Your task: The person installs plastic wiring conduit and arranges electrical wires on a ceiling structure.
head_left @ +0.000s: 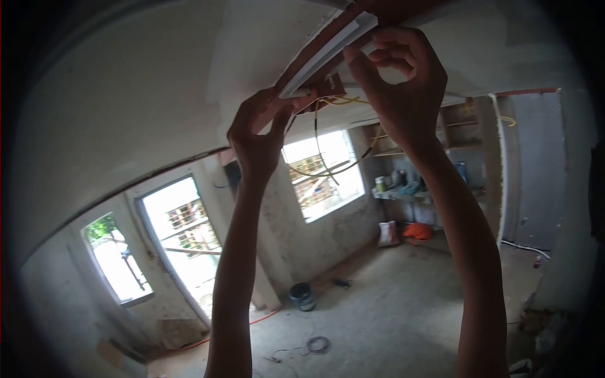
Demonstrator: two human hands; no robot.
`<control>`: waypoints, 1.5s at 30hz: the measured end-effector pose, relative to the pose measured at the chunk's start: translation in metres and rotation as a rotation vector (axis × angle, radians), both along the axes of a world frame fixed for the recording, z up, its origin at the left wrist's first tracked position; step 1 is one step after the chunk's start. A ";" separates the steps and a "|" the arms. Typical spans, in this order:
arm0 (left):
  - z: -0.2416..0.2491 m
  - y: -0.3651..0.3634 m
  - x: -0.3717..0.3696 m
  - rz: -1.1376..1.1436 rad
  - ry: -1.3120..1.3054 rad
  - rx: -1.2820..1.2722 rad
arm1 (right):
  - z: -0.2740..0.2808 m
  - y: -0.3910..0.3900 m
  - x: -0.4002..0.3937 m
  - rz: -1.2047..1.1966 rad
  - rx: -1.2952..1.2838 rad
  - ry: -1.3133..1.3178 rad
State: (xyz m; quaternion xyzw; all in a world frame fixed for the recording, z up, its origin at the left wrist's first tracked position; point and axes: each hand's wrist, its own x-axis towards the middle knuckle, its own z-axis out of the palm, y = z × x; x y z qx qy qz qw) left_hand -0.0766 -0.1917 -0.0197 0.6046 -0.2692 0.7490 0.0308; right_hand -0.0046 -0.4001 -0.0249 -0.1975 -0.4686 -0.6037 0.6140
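Observation:
Overhead, a long white channel strip [328, 55] lies slantwise along a reddish-brown ceiling beam [309, 53]. My left hand [257, 135] grips its lower left end between thumb and fingers; the fingertips are partly hidden. At the upper right end is my right hand [409, 82], fingers curled, with the thumb tip against the strip's edge. Just below the strip, yellow and dark wires [340, 169] hang in loops from a reddish-brown opening [331, 85] in the ceiling, between my two hands.
Below are a dark bucket [302, 297] and a coiled cable [318, 345] on the concrete floor [378, 315]. An orange bundle [416, 232] and a white sack [387, 234] lie near a cluttered counter [409, 194]. A window [324, 173] and a bright doorway [183, 236] stand behind.

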 end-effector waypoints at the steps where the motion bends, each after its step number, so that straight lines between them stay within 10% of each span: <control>1: 0.000 0.001 0.000 0.028 0.012 0.008 | 0.000 0.004 0.001 -0.033 0.033 -0.041; 15: 0.001 -0.018 -0.006 0.334 -0.028 -0.023 | 0.012 0.031 0.003 0.019 0.420 -0.073; 45: 0.015 -0.057 -0.020 0.575 -0.150 0.135 | 0.012 0.036 0.011 -0.077 0.381 -0.019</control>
